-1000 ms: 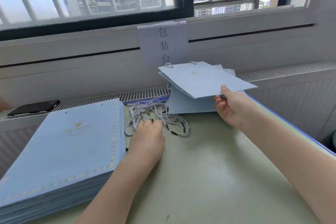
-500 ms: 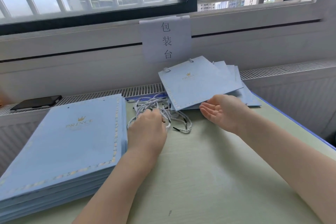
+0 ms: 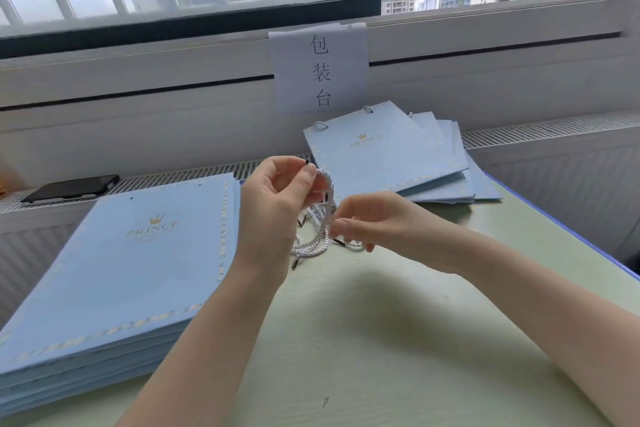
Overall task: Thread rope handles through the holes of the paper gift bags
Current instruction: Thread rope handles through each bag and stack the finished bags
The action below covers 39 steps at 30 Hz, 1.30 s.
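A: Left hand raised at centre frame, thumb and forefinger pinching one end of a white twisted rope; black tip barely showing above the fingertips.

B: Right hand just beside it, fingers curled round the lower run of the same rope. Hard to tell whether pinching or only brushing, with the fingertips blurred.

A: Rest of the rope bundle lying on the table below the hands, half hidden behind both wrists. Count impossible. Smooth braided cords, glossy, each ending in a stiff black tip.

B: Table pale green, matt, with a blue edge strip at right. Lower edge cut off by the frame.

A: Stack of flat bags at lower left: light blue paper, gold crown and lettering, gold dotted border, one small punched hole near the top edge. Left corner cropped.

B: Finished bags fanned out at upper right of centre, leaning toward the sill, small rope loops poking from the top edge.

A: Black phone on the radiator grille at left. White paper sign hanging from the sill above.

B: Against half a second ago: left hand up off the pile with a rope lifted; right hand off the finished bags and across to the rope.
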Tool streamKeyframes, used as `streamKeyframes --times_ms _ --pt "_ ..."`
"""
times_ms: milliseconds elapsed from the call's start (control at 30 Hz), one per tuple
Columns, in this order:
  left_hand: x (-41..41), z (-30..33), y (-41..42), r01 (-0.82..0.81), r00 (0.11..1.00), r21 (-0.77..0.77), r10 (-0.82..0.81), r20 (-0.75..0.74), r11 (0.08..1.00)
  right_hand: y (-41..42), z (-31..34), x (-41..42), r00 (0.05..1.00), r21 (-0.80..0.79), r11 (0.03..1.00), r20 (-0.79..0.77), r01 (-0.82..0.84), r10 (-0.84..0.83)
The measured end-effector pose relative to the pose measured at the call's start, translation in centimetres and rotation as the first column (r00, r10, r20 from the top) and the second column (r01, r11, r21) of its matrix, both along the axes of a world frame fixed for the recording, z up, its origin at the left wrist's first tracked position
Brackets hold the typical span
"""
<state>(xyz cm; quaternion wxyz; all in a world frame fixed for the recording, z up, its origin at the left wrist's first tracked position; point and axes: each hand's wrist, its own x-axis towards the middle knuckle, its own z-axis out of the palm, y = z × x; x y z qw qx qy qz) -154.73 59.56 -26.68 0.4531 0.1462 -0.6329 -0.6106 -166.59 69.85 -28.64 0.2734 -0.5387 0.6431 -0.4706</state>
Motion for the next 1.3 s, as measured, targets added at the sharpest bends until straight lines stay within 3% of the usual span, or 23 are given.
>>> streamKeyframes --times_ms 100,233,333,400,467,533,633,667,733,833,1100,1300 --pt "0.1 0.5 -0.2 0.137 0.986 0.165 -0.119 -0.115 0.977 -0.1 -0.3 -0.6 0.992 -0.102 0.995 0.128 0.003 0.010" --pt "0.2 0.7 0.4 0.179 0.983 0.114 -0.173 -0.057 0.977 0.1 -0.2 -0.4 0.982 -0.087 0.989 0.135 -0.117 0.129" --pt "0.4 0.4 -0.3 -0.065 0.992 -0.102 0.075 0.102 0.993 0.0 -0.1 0.1 0.996 -0.084 0.996 0.078 -0.038 0.045" --pt "0.8 0.2 -1.7 -0.271 0.918 -0.333 0.346 0.192 0.903 -0.1 0.0 0.0 0.996 -0.142 0.989 0.085 0.043 -0.032" --pt "1.4 0.1 -3.1 -0.347 0.795 -0.528 0.542 0.273 0.775 0.0 0.2 -0.4 0.990 -0.194 0.972 0.079 0.133 -0.120" --pt "1.7 -0.1 -3.9 -0.284 0.584 -0.665 0.675 0.452 0.690 0.1 0.4 -0.9 0.979 -0.223 0.955 0.095 0.196 -0.179" --pt "1.9 -0.8 -4.4 -0.044 0.174 -0.714 0.709 0.683 0.699 0.1 0.5 -1.3 0.965 -0.220 0.944 0.145 0.245 -0.217" --pt "2.0 -1.1 -4.7 0.006 0.075 -0.700 0.697 0.713 0.714 0.1 0.4 -1.3 0.964 -0.212 0.946 0.154 0.245 -0.215" --pt "2.1 -1.4 -4.9 0.064 -0.022 -0.679 0.681 0.732 0.731 0.1 0.2 -1.3 0.967 -0.197 0.952 0.148 0.236 -0.209" --pt "2.2 -1.5 -4.9 0.144 -0.066 -0.684 0.696 0.715 0.716 -0.2 -0.1 -0.9 0.975 -0.185 0.959 0.097 0.214 -0.199" --pt "2.6 -1.2 -4.4 0.167 -0.025 -0.721 0.734 0.678 0.672 -0.2 -0.3 -0.8 0.978 -0.145 0.968 0.063 0.206 -0.199" --pt "3.1 -0.5 -3.9 0.154 0.019 -0.694 0.700 0.714 0.703 -0.3 -0.5 -0.5 0.977 -0.124 0.970 0.077 0.208 -0.200"
